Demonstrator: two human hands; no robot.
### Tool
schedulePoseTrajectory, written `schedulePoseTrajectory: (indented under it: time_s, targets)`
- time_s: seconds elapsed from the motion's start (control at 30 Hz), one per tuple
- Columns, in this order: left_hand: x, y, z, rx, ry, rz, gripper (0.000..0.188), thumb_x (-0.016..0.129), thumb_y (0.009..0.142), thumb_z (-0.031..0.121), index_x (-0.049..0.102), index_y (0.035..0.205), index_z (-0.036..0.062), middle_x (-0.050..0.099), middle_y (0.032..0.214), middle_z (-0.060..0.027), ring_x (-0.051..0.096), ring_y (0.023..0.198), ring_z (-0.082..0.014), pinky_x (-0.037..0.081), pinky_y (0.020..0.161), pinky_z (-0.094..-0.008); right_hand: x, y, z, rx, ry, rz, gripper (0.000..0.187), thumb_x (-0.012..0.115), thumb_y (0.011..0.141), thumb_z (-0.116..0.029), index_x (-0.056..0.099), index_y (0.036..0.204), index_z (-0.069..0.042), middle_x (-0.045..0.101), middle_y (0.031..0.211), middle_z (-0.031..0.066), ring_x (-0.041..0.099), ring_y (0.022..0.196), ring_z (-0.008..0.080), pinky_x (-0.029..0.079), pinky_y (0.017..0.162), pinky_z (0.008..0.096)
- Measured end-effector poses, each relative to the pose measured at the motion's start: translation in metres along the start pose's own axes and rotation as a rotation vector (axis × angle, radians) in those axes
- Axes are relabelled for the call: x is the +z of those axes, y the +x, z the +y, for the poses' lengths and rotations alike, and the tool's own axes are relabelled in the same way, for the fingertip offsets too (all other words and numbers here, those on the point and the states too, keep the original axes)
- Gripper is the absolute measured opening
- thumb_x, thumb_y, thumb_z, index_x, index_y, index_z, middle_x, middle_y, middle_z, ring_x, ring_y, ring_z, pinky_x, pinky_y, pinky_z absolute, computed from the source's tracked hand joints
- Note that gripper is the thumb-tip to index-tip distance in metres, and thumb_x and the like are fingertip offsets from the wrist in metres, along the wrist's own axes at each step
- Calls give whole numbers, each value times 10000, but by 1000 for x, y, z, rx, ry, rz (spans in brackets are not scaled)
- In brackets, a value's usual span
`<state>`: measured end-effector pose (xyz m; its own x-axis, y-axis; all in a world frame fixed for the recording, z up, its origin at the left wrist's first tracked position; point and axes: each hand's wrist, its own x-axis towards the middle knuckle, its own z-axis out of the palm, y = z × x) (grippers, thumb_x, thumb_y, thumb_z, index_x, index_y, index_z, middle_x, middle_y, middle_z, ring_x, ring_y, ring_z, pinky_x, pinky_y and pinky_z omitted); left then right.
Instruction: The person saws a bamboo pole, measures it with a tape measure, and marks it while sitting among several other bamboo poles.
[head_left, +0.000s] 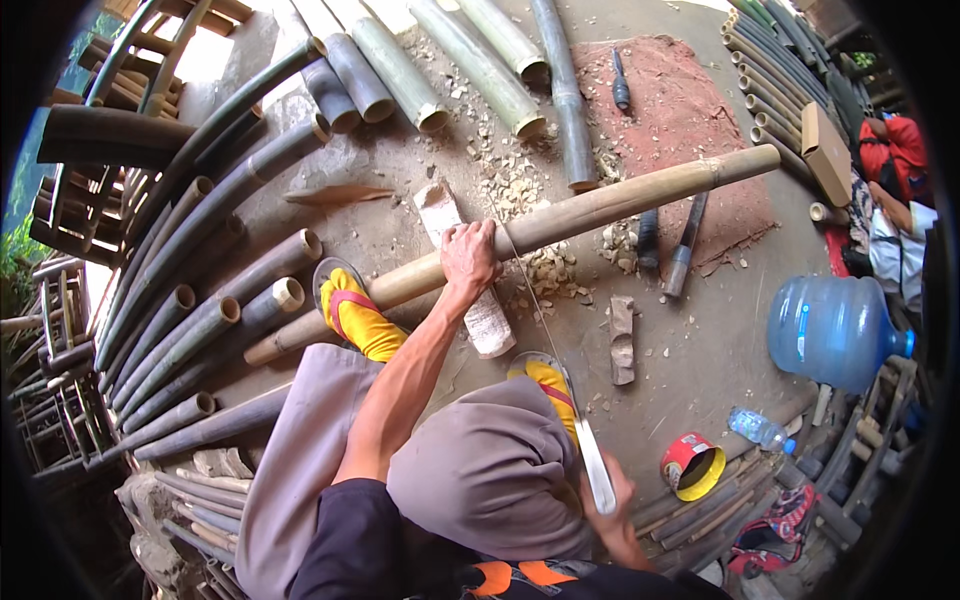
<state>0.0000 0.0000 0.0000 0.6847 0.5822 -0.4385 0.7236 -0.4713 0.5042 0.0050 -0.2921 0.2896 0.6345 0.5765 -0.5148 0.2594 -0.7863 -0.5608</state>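
Observation:
A long tan bamboo pole [620, 205] runs from lower left to upper right, resting across a pale wooden block [487, 325]. My left hand [470, 258] is closed over the pole above the block. Just right of those fingers, the thin blade of a handsaw [540, 310] lies against the pole, seen nearly edge-on. Its white handle sits in my right hand [612, 490], low in the view beside my knee; part of that hand is hidden behind the handle. My left foot, in a yellow sock and sandal [355, 310], presses on the pole.
Dark bamboo poles [230, 190] fan out at the left, and green ones [470, 70] lie beyond. Tools with dark handles [685, 245] rest by a red cloth [680, 130]. A blue water jug [830, 330], plastic bottle [762, 428] and red-yellow tin [692, 465] lie right. Chips litter the ground.

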Motion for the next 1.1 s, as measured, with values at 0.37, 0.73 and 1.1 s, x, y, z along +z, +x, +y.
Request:
schedulePoseTrajectory:
  time_s: [0.37, 0.73, 1.1]
  targets:
    - [-82, 129, -67, 123, 219, 329, 443, 774, 590, 173, 550, 965, 100, 643, 943, -88, 616, 966, -262, 411, 930, -419, 153, 276, -29, -413, 345, 173, 428, 638, 818, -10, 543, 1233, 33, 661, 941, 211, 674, 730, 272, 522, 655, 335]
    - [-84, 125, -62, 134, 223, 368, 433, 756, 591, 156, 531, 955, 89, 641, 943, -92, 609, 983, -259, 409, 948, -404, 143, 226, 24, -427, 275, 231, 415, 638, 782, 0, 575, 1190, 47, 681, 980, 200, 704, 852, 267, 547, 712, 332]
    - [-83, 126, -65, 159, 239, 397, 375, 736, 611, 144, 547, 932, 101, 638, 905, -88, 612, 953, -262, 416, 906, -399, 109, 104, 54, -291, 166, 194, 470, 631, 796, 12, 532, 1254, 47, 653, 1101, 227, 669, 996, 303, 548, 815, 356]
